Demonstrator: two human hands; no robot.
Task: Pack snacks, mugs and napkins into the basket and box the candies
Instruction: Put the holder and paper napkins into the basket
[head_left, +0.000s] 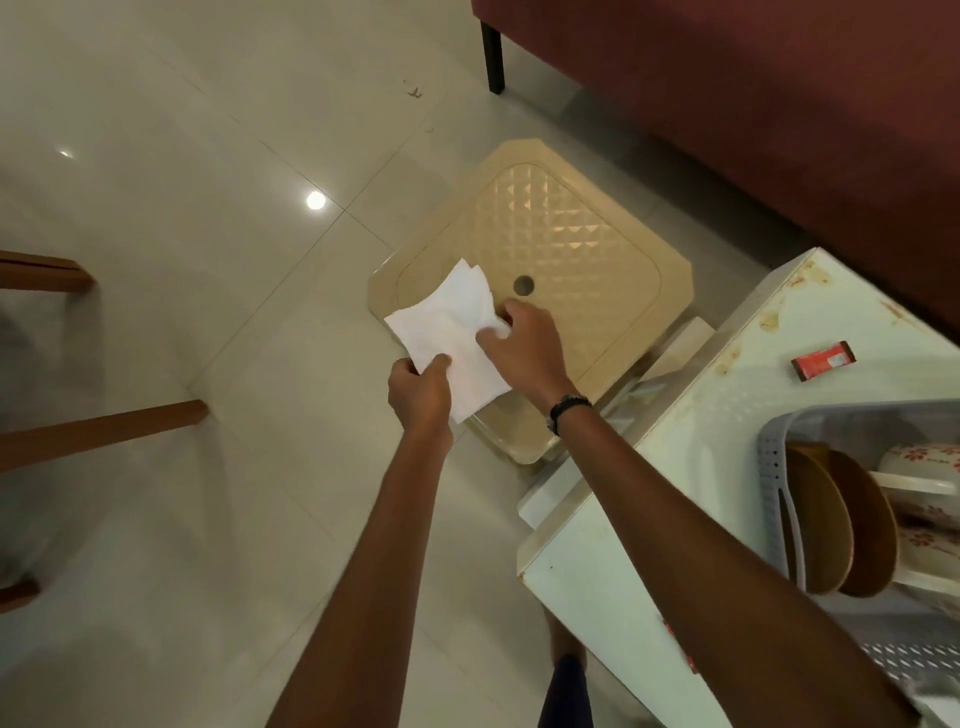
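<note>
Head view: the napkin step looks to be in hand. Both hands hold white napkins (449, 338) in the air over a beige stool (597, 270). The left hand (420, 392) has its fingers pinched on the near edge; the right hand (524, 345) grasps the crumpled right side. The sheet's long axis runs from near-right to far-left, roughly. Next, I judge, it must be folded flat and carried right to the grey basket (774, 457) on the worktop (727, 395).

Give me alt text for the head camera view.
Both hands, left hand and right hand, hold white napkins above a beige plastic stool. At right, a grey basket with floral mugs sits on a white table.
</note>
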